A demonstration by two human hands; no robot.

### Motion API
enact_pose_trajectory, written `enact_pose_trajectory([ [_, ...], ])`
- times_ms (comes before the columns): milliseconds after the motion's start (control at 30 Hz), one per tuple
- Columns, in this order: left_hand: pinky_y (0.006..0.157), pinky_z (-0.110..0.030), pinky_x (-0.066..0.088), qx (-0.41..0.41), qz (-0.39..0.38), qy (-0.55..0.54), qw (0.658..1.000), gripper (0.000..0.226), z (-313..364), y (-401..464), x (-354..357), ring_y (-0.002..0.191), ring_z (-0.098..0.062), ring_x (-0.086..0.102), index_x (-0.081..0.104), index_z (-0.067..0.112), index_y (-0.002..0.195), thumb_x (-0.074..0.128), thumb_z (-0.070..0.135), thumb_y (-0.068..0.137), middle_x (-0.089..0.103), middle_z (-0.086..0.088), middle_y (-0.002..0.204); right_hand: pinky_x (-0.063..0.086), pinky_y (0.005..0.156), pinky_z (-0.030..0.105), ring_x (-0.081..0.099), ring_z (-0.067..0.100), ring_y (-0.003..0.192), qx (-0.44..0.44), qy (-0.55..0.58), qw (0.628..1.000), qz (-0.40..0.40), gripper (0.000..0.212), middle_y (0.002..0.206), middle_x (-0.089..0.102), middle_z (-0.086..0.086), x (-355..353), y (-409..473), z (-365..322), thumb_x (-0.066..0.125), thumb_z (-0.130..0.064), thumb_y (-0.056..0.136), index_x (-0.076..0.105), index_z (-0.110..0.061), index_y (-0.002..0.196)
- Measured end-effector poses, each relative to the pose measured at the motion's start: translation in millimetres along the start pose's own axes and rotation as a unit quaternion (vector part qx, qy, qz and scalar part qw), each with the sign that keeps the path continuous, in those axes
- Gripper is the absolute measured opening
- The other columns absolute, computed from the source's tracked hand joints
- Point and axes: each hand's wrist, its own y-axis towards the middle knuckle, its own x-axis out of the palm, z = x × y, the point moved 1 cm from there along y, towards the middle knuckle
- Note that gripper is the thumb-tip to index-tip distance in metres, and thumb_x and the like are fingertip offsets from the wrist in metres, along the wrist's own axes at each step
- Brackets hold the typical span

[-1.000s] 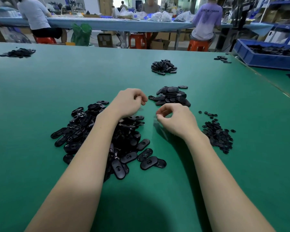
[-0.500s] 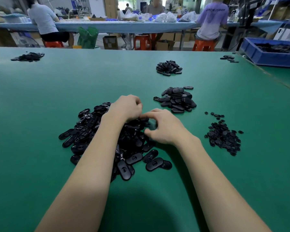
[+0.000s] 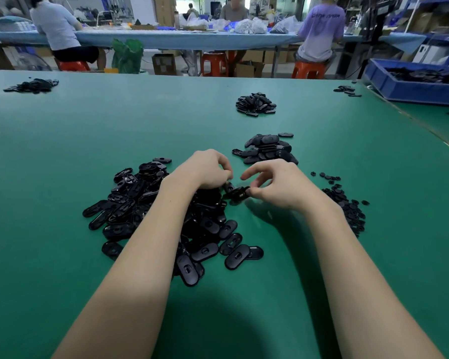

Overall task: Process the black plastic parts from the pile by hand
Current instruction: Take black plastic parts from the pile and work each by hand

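You sit at a green mat table [image 3: 62, 156] in a workshop — other people work at a long blue-covered bench [image 3: 166, 38] behind, and a blue bin [image 3: 410, 88] stands at the far right. The big pile of black oval parts [image 3: 145, 203] lies under your left forearm. Your left hand [image 3: 205, 169] has its fingers curled at the pile's far edge; whether they grip anything, you cannot tell. Your right hand [image 3: 278, 185] pinches one black part [image 3: 237, 193] between the hands — a smaller heap [image 3: 267, 149] lies just beyond, small bits [image 3: 347, 206] to your right.

Blue worktable [image 3: 166, 40], orange stools [image 3: 309, 68]
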Motion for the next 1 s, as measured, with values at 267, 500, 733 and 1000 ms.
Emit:
enact_pose_trajectory([
  [267,0.089,-0.033,0.055,0.035,0.029,-0.032,0.998,0.012,7.9,-2.5,1.2,0.092,-0.015,0.066,0.067,0.038,0.083,0.060,0.034,0.093,0.066,0.017,0.090,0.044,0.045,0.008,0.056,-0.009,0.057,0.018,0.069,0.997,0.039,0.009,0.067,0.068,-0.020,-15.9,-4.3,7.5,0.078,-0.025,0.085,0.075,-0.031,0.080],
  [500,0.075,-0.024,0.048,0.104,0.028,-0.073,0.992,0.019,32.8,-6.2,12.2,0.091,-0.013,0.066,0.072,0.032,0.091,0.056,0.026,0.096,0.072,0.010,0.093,0.045,0.067,0.019,0.057,-0.005,0.058,0.051,0.120,0.988,0.084,0.007,0.069,0.069,-0.016,-31.2,-8.0,22.9,0.077,-0.024,0.086,0.077,-0.030,0.085],
  [733,0.072,-0.024,0.051,0.087,-0.094,-0.291,0.948,0.016,55.4,-13.0,34.7,0.079,-0.006,0.073,0.067,0.029,0.102,0.054,0.020,0.099,0.076,0.011,0.088,0.042,0.059,0.008,0.054,-0.004,0.056,0.052,0.188,0.974,0.116,0.004,0.076,0.069,-0.002,-45.6,-18.8,31.2,0.079,-0.015,0.088,0.078,-0.017,0.091],
  [1000,0.065,-0.023,0.054,0.088,-0.026,-0.329,0.940,0.016,55.5,-14.3,41.6,0.073,-0.009,0.071,0.075,0.025,0.095,0.063,0.014,0.094,0.077,0.003,0.085,0.046,0.067,0.021,0.059,0.001,0.065,0.110,0.125,0.977,0.134,0.003,0.082,0.075,-0.009,-61.8,-25.1,43.9,0.077,-0.025,0.086,0.077,-0.027,0.087],
])
